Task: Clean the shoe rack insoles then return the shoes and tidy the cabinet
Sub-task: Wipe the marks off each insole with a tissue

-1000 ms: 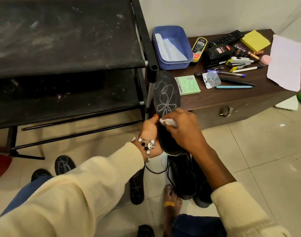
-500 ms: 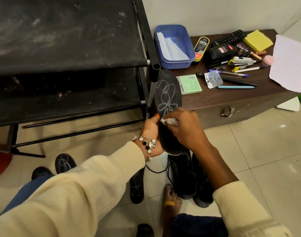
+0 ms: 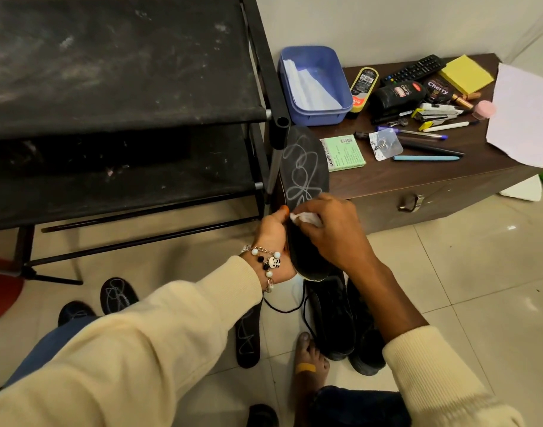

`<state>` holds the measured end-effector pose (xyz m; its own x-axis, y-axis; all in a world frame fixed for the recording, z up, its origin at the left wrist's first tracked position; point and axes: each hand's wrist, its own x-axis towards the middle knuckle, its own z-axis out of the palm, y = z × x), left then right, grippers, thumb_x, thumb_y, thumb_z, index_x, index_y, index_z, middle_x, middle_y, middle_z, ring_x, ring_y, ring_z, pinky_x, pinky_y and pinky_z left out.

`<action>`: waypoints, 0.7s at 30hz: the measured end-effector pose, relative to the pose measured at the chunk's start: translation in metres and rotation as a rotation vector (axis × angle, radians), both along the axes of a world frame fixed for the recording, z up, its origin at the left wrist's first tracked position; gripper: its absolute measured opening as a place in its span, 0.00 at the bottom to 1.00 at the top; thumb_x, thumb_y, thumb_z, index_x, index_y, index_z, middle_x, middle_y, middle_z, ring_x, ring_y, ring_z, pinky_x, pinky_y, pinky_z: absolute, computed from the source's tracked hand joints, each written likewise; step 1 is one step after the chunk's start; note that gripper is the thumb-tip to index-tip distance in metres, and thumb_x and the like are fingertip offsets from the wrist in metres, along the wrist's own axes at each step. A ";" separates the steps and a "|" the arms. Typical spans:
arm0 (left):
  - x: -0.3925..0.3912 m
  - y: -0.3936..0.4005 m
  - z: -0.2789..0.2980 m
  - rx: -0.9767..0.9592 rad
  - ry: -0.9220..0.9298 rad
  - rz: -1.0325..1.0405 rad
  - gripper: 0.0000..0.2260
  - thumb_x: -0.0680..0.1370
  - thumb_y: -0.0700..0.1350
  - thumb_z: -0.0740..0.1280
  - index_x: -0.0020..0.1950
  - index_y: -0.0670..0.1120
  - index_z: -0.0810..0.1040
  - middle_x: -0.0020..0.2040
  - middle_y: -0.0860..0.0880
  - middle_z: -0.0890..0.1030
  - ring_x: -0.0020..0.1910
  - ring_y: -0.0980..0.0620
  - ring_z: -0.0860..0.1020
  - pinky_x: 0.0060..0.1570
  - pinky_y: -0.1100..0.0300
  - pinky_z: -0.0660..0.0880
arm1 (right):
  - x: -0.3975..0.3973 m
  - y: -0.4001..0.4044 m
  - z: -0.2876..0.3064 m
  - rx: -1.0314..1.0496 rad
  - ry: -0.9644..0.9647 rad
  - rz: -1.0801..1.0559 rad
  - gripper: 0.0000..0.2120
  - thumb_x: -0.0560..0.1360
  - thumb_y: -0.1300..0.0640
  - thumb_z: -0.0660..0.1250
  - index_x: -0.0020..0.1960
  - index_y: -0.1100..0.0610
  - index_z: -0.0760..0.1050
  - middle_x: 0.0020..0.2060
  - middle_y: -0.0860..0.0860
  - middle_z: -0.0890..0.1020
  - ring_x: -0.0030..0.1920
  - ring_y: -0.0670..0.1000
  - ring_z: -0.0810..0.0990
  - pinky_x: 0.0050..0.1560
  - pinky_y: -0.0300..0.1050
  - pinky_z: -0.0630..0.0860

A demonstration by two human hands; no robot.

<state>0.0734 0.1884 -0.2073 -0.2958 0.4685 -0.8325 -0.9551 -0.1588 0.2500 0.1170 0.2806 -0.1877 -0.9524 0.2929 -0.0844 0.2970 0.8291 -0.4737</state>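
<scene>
A black insole (image 3: 304, 171) with white scribbles on its upper half stands upright in front of me. My left hand (image 3: 275, 241) grips its left edge near the heel. My right hand (image 3: 332, 232) pinches a small white wipe (image 3: 305, 217) and presses it against the insole's middle. Two more scribbled insoles lie on the floor, one (image 3: 248, 334) under my left forearm and one (image 3: 117, 294) further left. A pair of black shoes (image 3: 341, 322) stands on the tiles below my hands. The dusty black shoe rack (image 3: 116, 97) fills the upper left.
A low brown cabinet (image 3: 433, 192) at right carries a blue tub (image 3: 313, 84) of wipes, shoe polish, a remote, pens, sticky notes and a white sheet (image 3: 520, 115). My bare foot (image 3: 308, 365) rests beside the shoes. A red object (image 3: 0, 294) sits at the left edge.
My hands and the insole have stayed nearly in place; the wipe shifted only slightly on the insole's middle.
</scene>
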 end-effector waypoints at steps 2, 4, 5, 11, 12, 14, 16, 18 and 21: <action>0.001 0.000 -0.001 -0.004 0.013 -0.030 0.22 0.81 0.57 0.56 0.61 0.43 0.79 0.50 0.40 0.82 0.50 0.42 0.80 0.52 0.49 0.76 | 0.001 0.009 -0.004 0.069 0.014 -0.105 0.10 0.76 0.59 0.66 0.55 0.60 0.81 0.51 0.57 0.78 0.50 0.55 0.77 0.46 0.40 0.69; 0.002 0.001 -0.004 -0.004 0.021 -0.052 0.23 0.81 0.58 0.55 0.63 0.44 0.78 0.58 0.40 0.81 0.57 0.40 0.78 0.61 0.46 0.72 | 0.002 0.014 -0.009 0.142 0.022 -0.195 0.10 0.77 0.60 0.64 0.55 0.62 0.80 0.50 0.58 0.77 0.49 0.54 0.75 0.42 0.37 0.65; 0.002 0.001 -0.004 -0.003 0.025 -0.058 0.23 0.81 0.59 0.55 0.64 0.45 0.78 0.60 0.39 0.80 0.59 0.39 0.77 0.62 0.45 0.71 | 0.002 0.013 -0.011 0.148 0.028 -0.225 0.10 0.77 0.61 0.64 0.54 0.62 0.80 0.51 0.58 0.77 0.49 0.54 0.74 0.42 0.35 0.62; 0.000 0.000 -0.007 -0.033 0.015 -0.026 0.22 0.81 0.57 0.56 0.64 0.44 0.78 0.59 0.41 0.81 0.55 0.42 0.78 0.56 0.50 0.74 | -0.005 -0.009 -0.009 0.073 0.028 -0.098 0.07 0.75 0.61 0.64 0.46 0.62 0.80 0.46 0.58 0.79 0.45 0.55 0.77 0.43 0.41 0.69; 0.000 0.001 -0.007 -0.034 0.007 -0.023 0.22 0.81 0.57 0.56 0.64 0.43 0.78 0.60 0.41 0.80 0.56 0.42 0.78 0.57 0.50 0.73 | -0.006 -0.011 -0.007 0.041 0.016 -0.059 0.08 0.75 0.60 0.64 0.47 0.62 0.80 0.46 0.58 0.79 0.46 0.55 0.77 0.46 0.45 0.72; 0.000 0.000 -0.007 -0.017 -0.001 -0.014 0.22 0.81 0.56 0.56 0.61 0.43 0.80 0.55 0.41 0.82 0.51 0.43 0.80 0.55 0.51 0.75 | -0.005 -0.008 -0.003 -0.006 0.004 0.008 0.08 0.75 0.59 0.65 0.50 0.59 0.82 0.48 0.57 0.79 0.49 0.55 0.77 0.50 0.47 0.72; -0.002 0.000 -0.008 0.023 -0.010 -0.023 0.22 0.81 0.57 0.55 0.52 0.42 0.82 0.43 0.42 0.84 0.40 0.44 0.83 0.46 0.53 0.77 | -0.001 0.003 0.004 -0.077 -0.022 0.062 0.08 0.74 0.59 0.68 0.52 0.55 0.82 0.49 0.53 0.80 0.50 0.51 0.77 0.49 0.40 0.70; -0.004 0.000 -0.008 0.048 -0.011 -0.028 0.23 0.81 0.57 0.55 0.50 0.42 0.81 0.40 0.41 0.84 0.39 0.44 0.82 0.42 0.53 0.76 | 0.004 0.017 0.010 -0.149 -0.092 0.146 0.10 0.72 0.59 0.71 0.52 0.52 0.83 0.49 0.48 0.80 0.50 0.46 0.77 0.47 0.32 0.68; -0.003 0.000 -0.008 0.063 0.004 -0.048 0.23 0.81 0.58 0.54 0.55 0.43 0.81 0.46 0.40 0.83 0.44 0.43 0.81 0.46 0.52 0.76 | 0.012 0.032 0.017 -0.229 -0.205 0.222 0.11 0.70 0.59 0.73 0.51 0.49 0.83 0.48 0.44 0.81 0.49 0.43 0.77 0.44 0.22 0.67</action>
